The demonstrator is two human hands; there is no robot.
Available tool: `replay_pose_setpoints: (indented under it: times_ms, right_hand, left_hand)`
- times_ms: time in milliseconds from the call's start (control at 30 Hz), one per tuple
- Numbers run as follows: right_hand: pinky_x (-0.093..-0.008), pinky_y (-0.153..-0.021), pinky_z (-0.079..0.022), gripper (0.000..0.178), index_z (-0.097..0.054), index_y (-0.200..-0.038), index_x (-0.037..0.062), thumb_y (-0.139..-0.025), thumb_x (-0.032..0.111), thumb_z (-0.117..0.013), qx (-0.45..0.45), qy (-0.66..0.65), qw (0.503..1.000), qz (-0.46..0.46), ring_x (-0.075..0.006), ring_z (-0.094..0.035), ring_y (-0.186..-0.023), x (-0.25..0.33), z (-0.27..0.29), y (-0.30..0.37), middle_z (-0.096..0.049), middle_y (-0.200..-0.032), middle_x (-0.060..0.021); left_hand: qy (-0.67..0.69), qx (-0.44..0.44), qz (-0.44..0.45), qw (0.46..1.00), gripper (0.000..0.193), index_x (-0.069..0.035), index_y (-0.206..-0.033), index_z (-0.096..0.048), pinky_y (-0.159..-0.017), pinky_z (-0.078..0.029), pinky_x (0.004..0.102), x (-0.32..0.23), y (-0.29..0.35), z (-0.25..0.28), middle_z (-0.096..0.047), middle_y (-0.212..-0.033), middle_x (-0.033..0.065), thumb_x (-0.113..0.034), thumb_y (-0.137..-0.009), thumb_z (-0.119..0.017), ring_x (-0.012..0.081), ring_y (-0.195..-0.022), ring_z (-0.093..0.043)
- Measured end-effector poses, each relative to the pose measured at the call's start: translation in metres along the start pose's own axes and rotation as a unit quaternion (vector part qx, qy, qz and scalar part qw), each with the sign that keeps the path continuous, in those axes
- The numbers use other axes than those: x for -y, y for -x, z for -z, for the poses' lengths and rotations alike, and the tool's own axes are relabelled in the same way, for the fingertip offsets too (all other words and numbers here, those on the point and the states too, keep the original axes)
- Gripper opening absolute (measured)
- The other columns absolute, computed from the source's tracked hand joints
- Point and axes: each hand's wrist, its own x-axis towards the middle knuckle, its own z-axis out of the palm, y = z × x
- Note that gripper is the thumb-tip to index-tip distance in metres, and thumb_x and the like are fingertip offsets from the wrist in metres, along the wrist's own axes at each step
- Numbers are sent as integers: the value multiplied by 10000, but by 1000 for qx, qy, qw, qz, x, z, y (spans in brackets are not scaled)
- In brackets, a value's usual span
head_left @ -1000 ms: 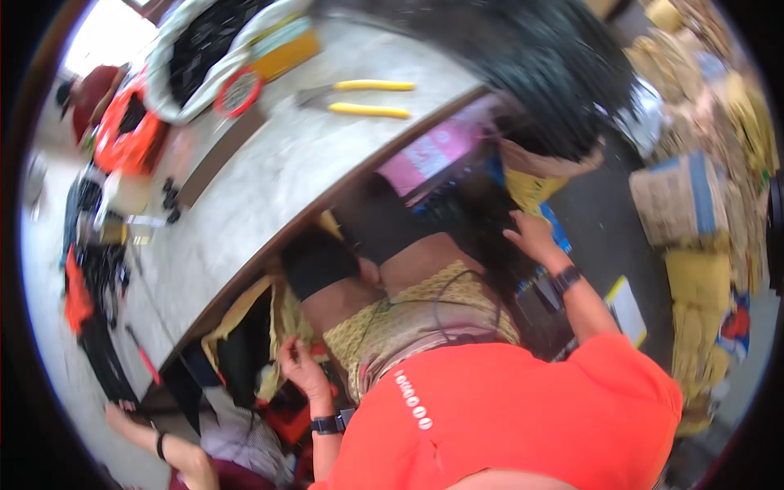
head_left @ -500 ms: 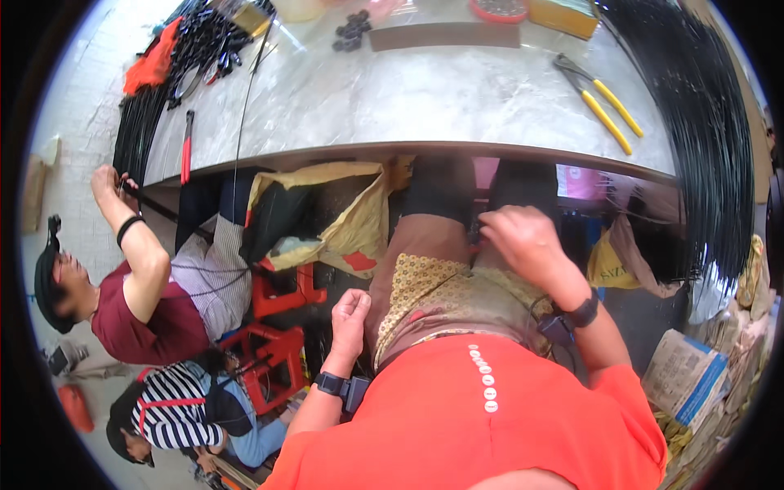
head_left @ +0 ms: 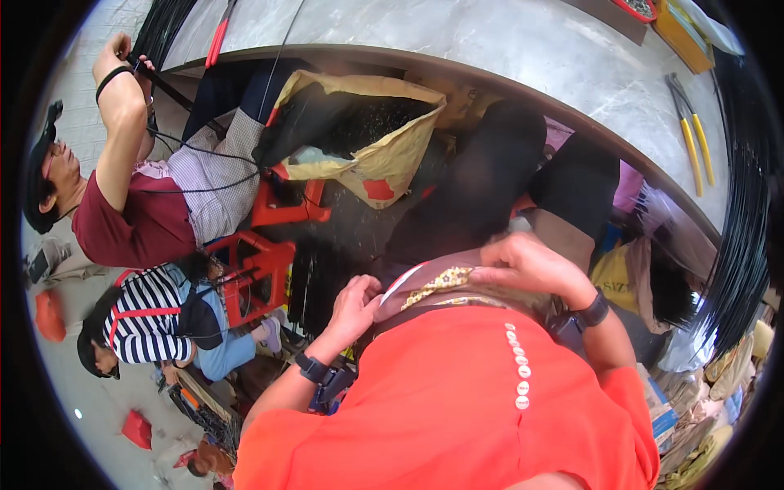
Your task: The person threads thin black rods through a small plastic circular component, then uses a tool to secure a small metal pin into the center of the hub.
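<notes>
I look down over my orange shirt (head_left: 457,408). My left hand (head_left: 357,304) is curled on the edge of a yellow patterned garment (head_left: 445,282) at my waist. Across from it, my right hand (head_left: 523,263) pinches the same garment from the other side, fingers closed on the cloth. A dark strap (head_left: 425,310) runs across my waist just below both hands. Each wrist carries a black band. My knees in black (head_left: 490,180) sit under the grey table edge (head_left: 457,65).
A yellow sack (head_left: 384,155) gapes open under the grey table. Yellow-handled pliers (head_left: 694,131) lie on top, and black cable bundles (head_left: 735,245) hang at right. A person in maroon (head_left: 139,212) holds up black wires at left; another in stripes (head_left: 147,314) sits by red stools (head_left: 261,261).
The view has swung left and down, from the tabletop toward my lap. Both hands moved in to my waist and closed on the patterned garment. The person in maroon raised an arm with wires.
</notes>
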Motion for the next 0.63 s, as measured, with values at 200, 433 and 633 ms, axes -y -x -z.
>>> replay_pose_setpoints:
  times_ms: [200, 433, 633]
  right_hand:
    - [-317, -492, -317, 490, -588, -658, 19, -960, 399, -652, 121, -222, 965, -69, -107, -363, -521, 3, 7, 0, -412, -544, -29]
    - [-242, -492, -292, 447, -583, -629, 61, -949, 355, -690, 161, -353, 919, -70, -10, -356, -574, 3, 9, -3, -445, -598, 93]
    - [-213, -509, -329, 325, -663, -732, 57, -938, 305, -709, 122, -406, 905, -18, 6, -426, -599, -23, -5, -1, -511, -638, 104]
  left_hand:
    - [311, 75, 110, 941, 145, 11, -1036, -649, -752, -495, 228, 6, -7, -9, -681, -947, 18, -98, -942, -632, 76, -881, -627]
    - [351, 106, 177, 913, 471, 9, -964, -726, -729, -494, 272, -12, -46, -20, -715, -917, 36, -451, -964, -626, 111, -835, -634]
    - [502, 111, 113, 850, 556, 36, -1240, -612, -984, -498, 361, -18, -27, -10, -654, -1238, 165, -458, -989, -552, 263, -1129, -644]
